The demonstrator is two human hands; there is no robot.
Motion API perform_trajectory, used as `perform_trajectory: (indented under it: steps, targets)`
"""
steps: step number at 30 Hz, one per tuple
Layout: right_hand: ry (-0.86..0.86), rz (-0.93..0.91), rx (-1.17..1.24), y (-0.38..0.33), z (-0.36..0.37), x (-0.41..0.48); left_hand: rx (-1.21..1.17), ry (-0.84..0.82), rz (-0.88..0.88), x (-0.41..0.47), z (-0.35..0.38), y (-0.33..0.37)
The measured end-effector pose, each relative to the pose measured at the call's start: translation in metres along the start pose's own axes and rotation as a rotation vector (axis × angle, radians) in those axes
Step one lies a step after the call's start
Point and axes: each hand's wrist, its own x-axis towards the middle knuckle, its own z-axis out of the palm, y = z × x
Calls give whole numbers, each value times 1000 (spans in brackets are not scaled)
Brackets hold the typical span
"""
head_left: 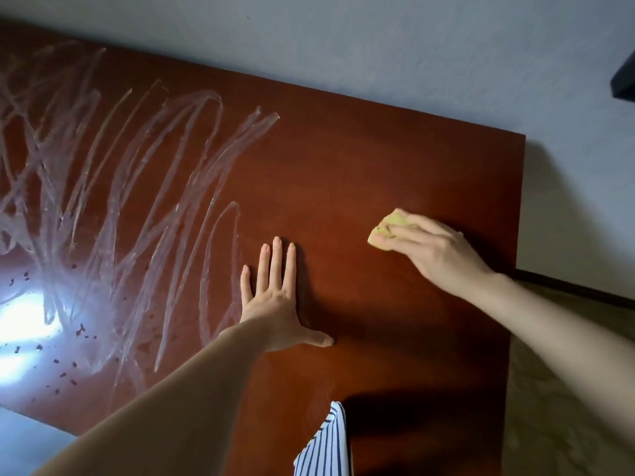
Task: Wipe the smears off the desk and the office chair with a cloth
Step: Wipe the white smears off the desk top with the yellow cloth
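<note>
A reddish-brown wooden desk (360,173) fills the view. Whitish looping smears (130,187) cover its left half, with small dark specks near a bright glare at the lower left. My right hand (429,249) grips a bunched yellow cloth (386,231) and presses it on the desk's right part, where the wood looks smear-free. My left hand (275,297) lies flat on the desk with fingers straight and thumb spread, just right of the nearest smear loop. The office chair is not in view.
A pale wall (378,46) runs behind the desk. The desk's right edge (515,269) drops to a patterned floor (567,389) with a dark baseboard. A dark object (623,82) juts in at the upper right. Striped fabric (324,444) hangs at the bottom.
</note>
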Motion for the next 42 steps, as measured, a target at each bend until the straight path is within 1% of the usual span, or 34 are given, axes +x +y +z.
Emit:
perform_trajectory:
  steps: [4, 11, 13, 15, 17, 21, 25, 28, 31, 35, 38, 42]
  targets:
    - [3, 175, 41, 25, -4, 27, -14, 1, 10, 0, 2, 0]
    - [54, 512, 10, 54, 12, 96, -32, 14, 26, 3, 7, -3]
    - [84, 571, 17, 50, 18, 118, -35, 27, 30, 3, 8, -4]
    - [100, 592, 28, 42, 25, 138, -35, 32, 35, 3, 8, -4]
    - [89, 571, 45, 31, 33, 155, -40, 33, 43, 3, 8, -4]
    - [34, 463, 63, 4, 47, 179, -39, 28, 46, 3, 8, -6]
    - [-36, 278, 68, -32, 57, 180, -29, 26, 33, 3, 6, -6]
    - [-70, 155, 87, -54, 59, 160, -17, 18, 23, 4, 6, -6]
    - [-18, 55, 87, -64, 51, 123, -14, 16, 20, 3, 5, -7]
    - [31, -69, 55, -51, 39, 63, -18, 18, 18, 1, 4, -6]
    - [40, -59, 36, -30, 26, 22, -20, 8, 6, 1, 3, -5]
    - [72, 103, 4, 0, 8, -5, -16, -6, -8, 0, 2, -2]
